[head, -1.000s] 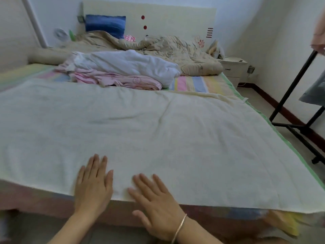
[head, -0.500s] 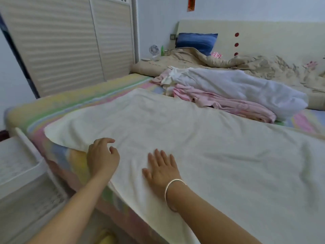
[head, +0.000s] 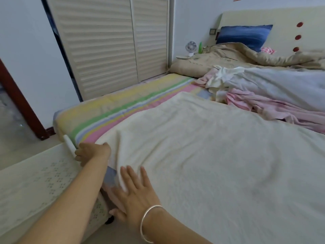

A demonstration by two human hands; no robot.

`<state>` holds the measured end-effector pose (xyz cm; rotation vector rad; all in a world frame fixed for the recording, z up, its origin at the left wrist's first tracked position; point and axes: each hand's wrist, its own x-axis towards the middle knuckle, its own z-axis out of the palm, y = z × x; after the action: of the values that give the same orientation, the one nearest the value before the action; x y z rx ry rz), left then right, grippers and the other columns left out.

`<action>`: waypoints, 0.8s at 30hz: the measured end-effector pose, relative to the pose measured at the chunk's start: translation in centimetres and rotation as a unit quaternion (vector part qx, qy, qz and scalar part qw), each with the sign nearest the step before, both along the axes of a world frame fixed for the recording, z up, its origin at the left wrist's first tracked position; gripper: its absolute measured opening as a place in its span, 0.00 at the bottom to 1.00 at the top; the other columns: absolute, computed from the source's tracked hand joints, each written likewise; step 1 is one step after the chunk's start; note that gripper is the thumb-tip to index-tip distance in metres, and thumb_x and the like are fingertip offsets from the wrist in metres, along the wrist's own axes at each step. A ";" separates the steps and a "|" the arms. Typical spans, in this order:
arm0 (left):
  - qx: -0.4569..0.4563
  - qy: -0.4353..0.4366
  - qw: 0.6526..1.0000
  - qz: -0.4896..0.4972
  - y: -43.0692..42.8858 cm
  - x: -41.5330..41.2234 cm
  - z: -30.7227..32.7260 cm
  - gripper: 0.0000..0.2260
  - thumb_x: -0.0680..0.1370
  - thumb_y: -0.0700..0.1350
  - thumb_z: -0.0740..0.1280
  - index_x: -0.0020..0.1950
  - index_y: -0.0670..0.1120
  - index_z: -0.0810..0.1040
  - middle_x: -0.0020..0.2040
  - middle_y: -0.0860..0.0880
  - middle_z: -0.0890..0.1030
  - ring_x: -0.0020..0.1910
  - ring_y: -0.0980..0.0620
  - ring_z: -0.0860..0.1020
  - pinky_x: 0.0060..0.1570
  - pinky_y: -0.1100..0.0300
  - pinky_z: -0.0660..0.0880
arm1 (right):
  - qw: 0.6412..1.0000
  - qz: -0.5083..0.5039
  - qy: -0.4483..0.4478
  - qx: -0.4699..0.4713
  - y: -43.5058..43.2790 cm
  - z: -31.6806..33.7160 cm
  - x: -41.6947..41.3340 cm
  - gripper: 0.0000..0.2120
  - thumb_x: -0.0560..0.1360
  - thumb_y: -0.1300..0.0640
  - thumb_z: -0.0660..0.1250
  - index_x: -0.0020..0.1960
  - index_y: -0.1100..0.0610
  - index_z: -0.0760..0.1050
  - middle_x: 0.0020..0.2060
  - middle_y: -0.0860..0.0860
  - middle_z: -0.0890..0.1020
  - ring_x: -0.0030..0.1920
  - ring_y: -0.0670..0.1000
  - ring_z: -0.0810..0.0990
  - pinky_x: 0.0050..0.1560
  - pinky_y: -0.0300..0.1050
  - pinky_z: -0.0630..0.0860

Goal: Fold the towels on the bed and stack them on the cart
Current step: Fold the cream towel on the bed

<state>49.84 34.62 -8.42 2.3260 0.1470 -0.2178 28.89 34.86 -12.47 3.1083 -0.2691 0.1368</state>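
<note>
Towel (head: 211, 164) corner gripped by left hand (head: 91, 153), right hand (head: 135, 192) flat on it.

- Louvred sliding doors (head: 109, 50), cream, two panels: standing closed along the left wall.
- Door frame (head: 21, 103), dark red-brown: running down to the pale floor (head: 17, 148) at far left.
- Headboard (head: 290, 18), cream: showing three red dots (head: 298, 37) in a vertical row.
- Wall switch (head: 213, 31), dark: sitting just left of the headboard.
- Pillow (head: 244, 35), blue: leaning against the headboard.
- Quilt (head: 228, 57), beige, rumpled: lying below the pillow.
- Checked cloth (head: 267, 50), pink and white: peeking out beside the pillow.
- Small fan (head: 191, 46), white: standing upright, with a green bottle (head: 200, 47) just beside it.
</note>
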 end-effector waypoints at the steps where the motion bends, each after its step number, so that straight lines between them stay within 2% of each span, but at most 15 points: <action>1: 0.007 0.009 1.000 0.000 0.0 0.2 0.1 0.36 0.74 0.51 0.71 0.74 0.38 0.58 0.70 0.36 0.65 0.68 0.35 0.66 0.63 0.41 0.70 | 0.999 0.005 -0.038 0.034 0.0 0.0 0.2 0.27 0.79 0.41 0.54 0.76 0.47 0.57 0.78 0.59 0.46 0.78 0.59 0.41 0.72 0.65 0.35; 2: 0.008 0.020 1.000 -0.009 0.1 0.4 0.2 0.35 0.73 0.50 0.72 0.73 0.37 0.61 0.69 0.37 0.69 0.65 0.35 0.70 0.60 0.42 0.73 | 0.994 0.003 -0.088 0.071 -0.1 0.0 0.4 0.25 0.78 0.43 0.54 0.73 0.47 0.64 0.77 0.58 0.55 0.77 0.59 0.51 0.74 0.63 0.42; 4: -0.010 0.027 0.998 -0.051 0.1 0.8 0.4 0.30 0.74 0.49 0.71 0.70 0.36 0.67 0.64 0.38 0.76 0.58 0.36 0.77 0.51 0.49 0.76 | 0.968 -0.027 -0.192 0.162 -0.5 0.9 0.5 0.20 0.75 0.46 0.56 0.65 0.48 0.73 0.71 0.53 0.70 0.70 0.56 0.68 0.73 0.54 0.59; 6: -0.051 0.012 0.996 -0.073 0.0 0.5 1.1 0.27 0.76 0.50 0.69 0.70 0.37 0.70 0.62 0.39 0.78 0.56 0.37 0.78 0.50 0.51 0.76 | 0.932 -0.080 -0.234 0.263 -1.3 1.8 0.1 0.17 0.75 0.50 0.58 0.61 0.50 0.76 0.64 0.46 0.74 0.61 0.48 0.74 0.63 0.44 0.70; 9: -0.122 -0.059 0.984 -0.112 -0.5 -1.6 4.0 0.23 0.77 0.52 0.68 0.68 0.43 0.74 0.63 0.42 0.78 0.58 0.39 0.78 0.55 0.48 0.77 | 0.850 -0.184 -0.286 0.403 -2.4 3.6 -0.3 0.11 0.78 0.55 0.60 0.58 0.49 0.76 0.54 0.41 0.77 0.49 0.42 0.78 0.53 0.40 0.76; 11: -0.164 -0.111 0.966 -0.165 -1.4 -4.4 6.1 0.17 0.76 0.52 0.69 0.60 0.44 0.79 0.56 0.44 0.82 0.53 0.41 0.79 0.51 0.50 0.77 | 0.760 -0.255 -0.317 0.507 -3.3 5.1 -0.9 0.08 0.80 0.55 0.60 0.56 0.48 0.76 0.50 0.42 0.79 0.45 0.43 0.81 0.52 0.42 0.79; 13: -0.226 -0.145 0.934 -0.235 -2.3 -8.6 8.2 0.10 0.75 0.50 0.70 0.52 0.47 0.79 0.52 0.50 0.82 0.50 0.46 0.80 0.50 0.53 0.76 | 0.640 -0.301 -0.337 0.621 -4.4 6.7 -2.2 0.08 0.81 0.55 0.60 0.55 0.53 0.76 0.50 0.49 0.81 0.44 0.50 0.84 0.49 0.47 0.81; 15: -0.285 -0.147 0.889 -0.328 -2.5 -14.2 10.3 0.07 0.75 0.48 0.71 0.52 0.53 0.79 0.51 0.55 0.81 0.50 0.52 0.79 0.51 0.57 0.75 | 0.520 -0.328 -0.342 0.710 -6.1 8.5 -5.0 0.14 0.82 0.51 0.58 0.57 0.59 0.76 0.52 0.56 0.82 0.47 0.58 0.84 0.48 0.52 0.81; 16: -0.297 -0.140 0.867 -0.375 -2.6 -17.2 10.8 0.07 0.75 0.48 0.72 0.52 0.53 0.81 0.49 0.55 0.82 0.49 0.53 0.80 0.50 0.59 0.75 | 0.462 -0.335 -0.343 0.746 -6.9 9.5 -7.2 0.19 0.82 0.47 0.56 0.58 0.61 0.76 0.53 0.58 0.83 0.48 0.59 0.83 0.49 0.54 0.81; 17: -0.297 -0.126 0.850 -0.416 -2.6 -20.1 11.1 0.06 0.74 0.48 0.72 0.51 0.53 0.81 0.45 0.55 0.83 0.46 0.53 0.80 0.48 0.60 0.75 | 0.420 -0.340 -0.341 0.769 -7.5 10.2 -9.2 0.24 0.81 0.42 0.55 0.59 0.62 0.76 0.53 0.59 0.83 0.49 0.60 0.83 0.48 0.55 0.81; 19: -0.285 -0.084 0.813 -0.500 -2.4 -27.0 11.6 0.02 0.73 0.50 0.72 0.44 0.54 0.81 0.38 0.55 0.82 0.40 0.56 0.80 0.46 0.59 0.78 | 0.393 -0.342 -0.355 0.776 -8.9 11.9 -15.3 0.29 0.80 0.37 0.54 0.56 0.61 0.78 0.49 0.57 0.84 0.45 0.57 0.84 0.44 0.52 0.81; 21: -0.278 -0.051 0.761 -0.584 -2.4 -33.4 11.3 0.05 0.71 0.52 0.72 0.42 0.51 0.82 0.37 0.55 0.83 0.39 0.58 0.81 0.44 0.57 0.80 | 0.395 -0.337 -0.372 0.770 -10.1 13.6 -21.5 0.24 0.80 0.40 0.56 0.46 0.58 0.80 0.36 0.55 0.84 0.35 0.53 0.83 0.36 0.45 0.79; 22: -0.273 -0.036 0.732 -0.624 -2.8 -37.0 11.0 0.05 0.71 0.52 0.72 0.40 0.51 0.82 0.35 0.57 0.82 0.36 0.60 0.80 0.41 0.60 0.79 | 0.397 -0.343 -0.386 0.759 -10.6 14.5 -25.1 0.22 0.78 0.41 0.59 0.41 0.58 0.79 0.31 0.54 0.82 0.32 0.53 0.82 0.32 0.41 0.78; 23: -0.264 -0.020 0.704 -0.659 -3.1 -40.8 11.0 0.06 0.72 0.51 0.72 0.37 0.51 0.80 0.31 0.58 0.79 0.33 0.61 0.77 0.36 0.64 0.76 | 0.406 -0.358 -0.386 0.747 -11.1 15.5 -29.1 0.20 0.77 0.42 0.62 0.39 0.58 0.78 0.29 0.53 0.80 0.31 0.53 0.80 0.30 0.39 0.77; 24: -0.252 -0.015 0.685 -0.683 -3.5 -42.9 10.5 0.07 0.72 0.50 0.72 0.36 0.51 0.79 0.28 0.58 0.76 0.31 0.60 0.74 0.33 0.66 0.71 | 0.434 -0.381 -0.370 0.727 -11.8 15.8 -31.7 0.17 0.76 0.44 0.65 0.39 0.57 0.78 0.29 0.53 0.79 0.33 0.53 0.79 0.30 0.38 0.76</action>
<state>6.95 31.14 2.05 1.4151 -1.5218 -0.8089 -2.81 23.03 3.33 2.7578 -3.1980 2.2672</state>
